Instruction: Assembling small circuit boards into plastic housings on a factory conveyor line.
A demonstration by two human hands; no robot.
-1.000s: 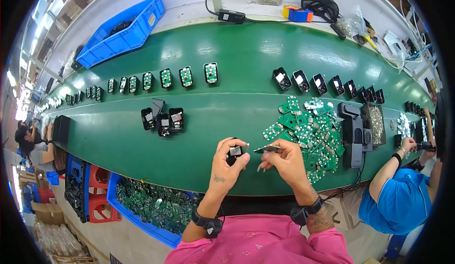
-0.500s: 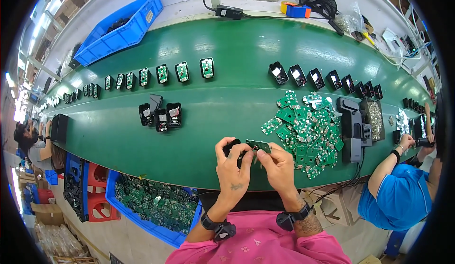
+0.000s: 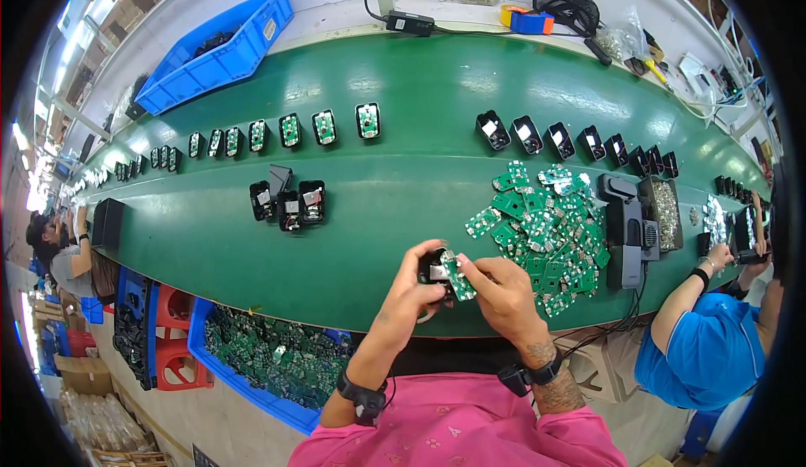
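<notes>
Near the table's front edge, my left hand is wrapped round a black plastic housing whose open side shows a silvery part inside. Fingers of my right hand pinch a green circuit board, tilted against the housing's right side. Whether the board sits partly inside the housing I cannot tell. Just right of my hands lies a heap of green circuit boards. Beyond my left hand, several black housings stand grouped on the green table.
Housings with boards line the far left; open black housings line the far right. A black-grey device and a tray of small parts stand right. Blue bins sit behind and below. A co-worker works at right.
The circuit board has turned from nearly flat to steeply tilted, with its component side showing. My left hand has turned the housing so its open side shows, and my right hand has shifted right.
</notes>
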